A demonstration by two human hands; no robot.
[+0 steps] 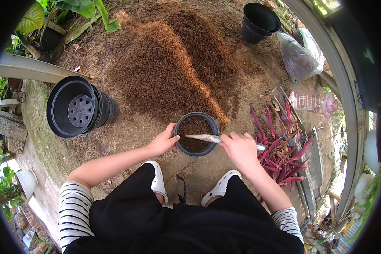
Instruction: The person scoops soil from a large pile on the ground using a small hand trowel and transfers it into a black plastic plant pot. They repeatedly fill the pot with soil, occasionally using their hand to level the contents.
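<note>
A round black plant pot (215, 126) stands on the ground before my feet, partly filled with dark brown potting mix (194, 125). My left hand (162, 141) grips its left rim, thumb at the edge and fingers round the outside. From the right, my right hand (240, 149) is closed round the handle of a metal hand trowel (205, 137). The trowel's narrow, soil-smeared blade lies across the pot opening, its tip toward the left rim. Part of the handle is hidden in my fist, with the end poking out behind it.
A big heap of brown coir-like mix (156, 72) rises beyond the pot. Nested black pots (57, 108) lie at left; another black pot (260, 23) stands far right. Near the right are a plastic bag (300, 59), a pink jug (311, 102) and red-leaved cuttings (279, 158).
</note>
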